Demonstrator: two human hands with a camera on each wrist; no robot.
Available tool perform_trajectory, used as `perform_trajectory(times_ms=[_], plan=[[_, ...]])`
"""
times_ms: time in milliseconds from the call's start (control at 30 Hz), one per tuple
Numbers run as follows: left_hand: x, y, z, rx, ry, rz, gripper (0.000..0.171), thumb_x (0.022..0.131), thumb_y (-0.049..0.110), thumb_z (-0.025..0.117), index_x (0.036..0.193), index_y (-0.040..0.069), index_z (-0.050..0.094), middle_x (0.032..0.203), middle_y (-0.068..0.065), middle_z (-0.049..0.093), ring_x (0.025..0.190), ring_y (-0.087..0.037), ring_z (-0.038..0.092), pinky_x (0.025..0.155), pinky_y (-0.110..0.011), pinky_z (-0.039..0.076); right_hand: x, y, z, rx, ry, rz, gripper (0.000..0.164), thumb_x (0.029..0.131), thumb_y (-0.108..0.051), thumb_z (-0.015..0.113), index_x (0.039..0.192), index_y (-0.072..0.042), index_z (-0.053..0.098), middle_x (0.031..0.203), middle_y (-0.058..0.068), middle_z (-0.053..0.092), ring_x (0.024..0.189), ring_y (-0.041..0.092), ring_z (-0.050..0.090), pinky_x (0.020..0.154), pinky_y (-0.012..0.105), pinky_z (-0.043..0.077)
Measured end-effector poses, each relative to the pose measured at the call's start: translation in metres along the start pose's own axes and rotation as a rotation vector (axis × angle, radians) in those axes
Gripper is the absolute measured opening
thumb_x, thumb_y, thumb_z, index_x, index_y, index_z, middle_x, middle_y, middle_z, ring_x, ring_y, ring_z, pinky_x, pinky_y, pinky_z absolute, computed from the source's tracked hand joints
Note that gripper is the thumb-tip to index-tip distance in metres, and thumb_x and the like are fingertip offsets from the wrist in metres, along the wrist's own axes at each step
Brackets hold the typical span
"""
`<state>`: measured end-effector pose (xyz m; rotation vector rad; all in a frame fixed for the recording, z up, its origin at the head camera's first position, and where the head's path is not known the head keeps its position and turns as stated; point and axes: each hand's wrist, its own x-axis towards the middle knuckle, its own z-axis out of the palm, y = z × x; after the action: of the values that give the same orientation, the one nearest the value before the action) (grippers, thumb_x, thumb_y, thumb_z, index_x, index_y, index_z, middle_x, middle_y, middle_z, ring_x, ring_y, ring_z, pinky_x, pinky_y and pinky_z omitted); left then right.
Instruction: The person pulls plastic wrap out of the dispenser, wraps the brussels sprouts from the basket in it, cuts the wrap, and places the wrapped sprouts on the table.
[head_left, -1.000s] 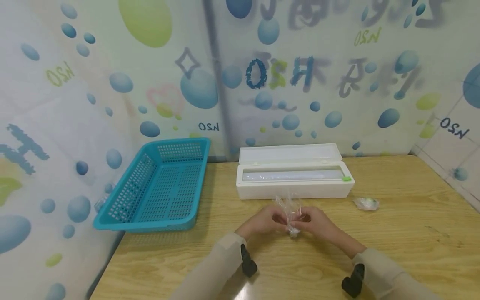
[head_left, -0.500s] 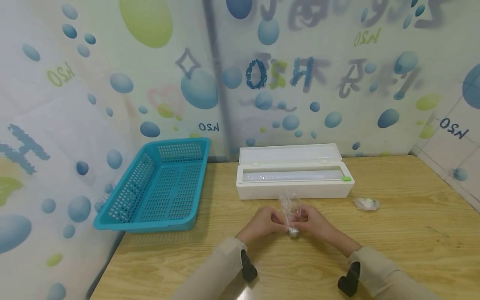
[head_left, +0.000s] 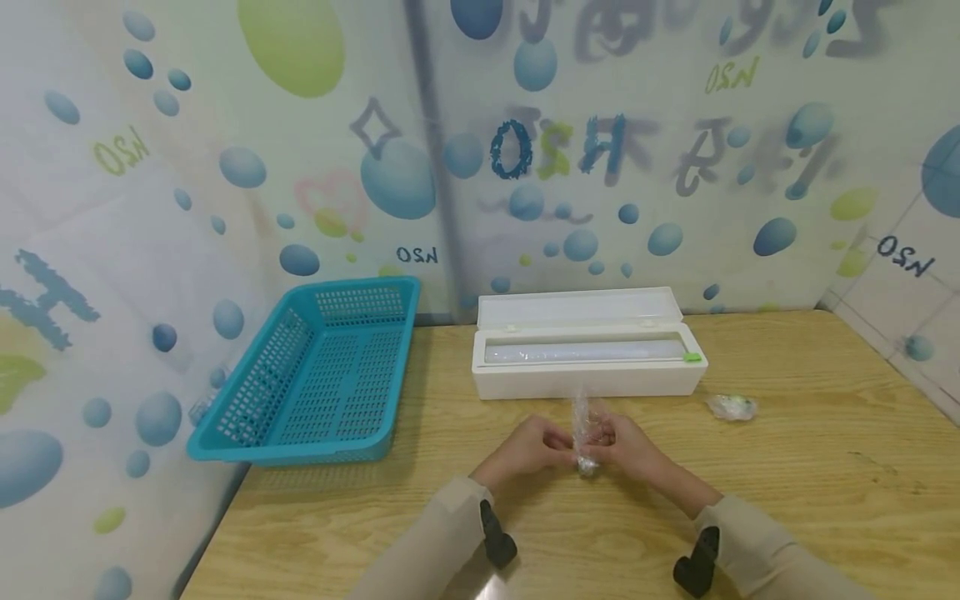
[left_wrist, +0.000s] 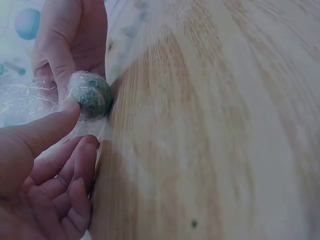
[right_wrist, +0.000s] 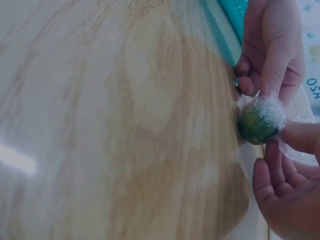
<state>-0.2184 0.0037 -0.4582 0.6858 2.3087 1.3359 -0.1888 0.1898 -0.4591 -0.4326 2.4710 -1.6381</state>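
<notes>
Between both hands is a small round green object [right_wrist: 257, 122] wrapped in clear cling film [head_left: 581, 421], close to the tabletop. Its loose film stands up above the fingers as a narrow twist. From the left side, my left hand [head_left: 528, 447] pinches the wrapped object, thumb against the gathered film. My right hand [head_left: 628, 450] pinches it from the other side, its thumb also at the gather. In the left wrist view the green object [left_wrist: 92, 97] shows through crinkled film between the two thumbs. What the fingertips behind the film do is partly hidden.
Behind the hands stands a white cling film box [head_left: 588, 383], lid up, with a roll inside and a green slider [head_left: 692, 357]. A turquoise basket [head_left: 386, 433] is at the left. Another film-wrapped item [head_left: 732, 407] lies right on the wooden table [head_left: 810, 483].
The loose film above the hands has drawn from a wide, spread shape into a narrower upright twist. Both hands stay in nearly the same place, the right forearm shifting slightly left.
</notes>
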Motion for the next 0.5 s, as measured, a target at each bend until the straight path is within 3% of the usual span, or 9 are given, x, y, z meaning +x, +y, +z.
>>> perform_trajectory(times_ms=[233, 500], plan=[[-0.0012, -0.0007, 0.0031, -0.060, 0.011, 0.027, 0.013, 0.078, 0.006, 0.072, 0.090, 0.003, 0.069, 0.079, -0.003, 0.068, 0.070, -0.006, 0.059, 0.062, -0.019, 0.047, -0.0031, -0.0010, 0.0013, -0.051, 0.061, 0.004, 0.036, 0.080, 0.000, 0.068, 0.109, 0.017, 0.054, 0.094, 0.021, 0.064, 0.086, 0.028, 0.062, 0.070, 0.029, 0.052], [-0.0017, -0.0048, 0.0024, -0.061, 0.001, 0.104, 0.013, 0.076, 0.007, 0.074, 0.088, 0.004, 0.069, 0.081, 0.000, 0.067, 0.073, -0.004, 0.059, 0.068, -0.020, 0.047, -0.0043, -0.0016, 0.0001, -0.117, 0.131, 0.010, 0.015, 0.075, 0.005, 0.067, 0.090, 0.006, 0.064, 0.090, 0.012, 0.065, 0.085, 0.021, 0.058, 0.071, 0.030, 0.049]])
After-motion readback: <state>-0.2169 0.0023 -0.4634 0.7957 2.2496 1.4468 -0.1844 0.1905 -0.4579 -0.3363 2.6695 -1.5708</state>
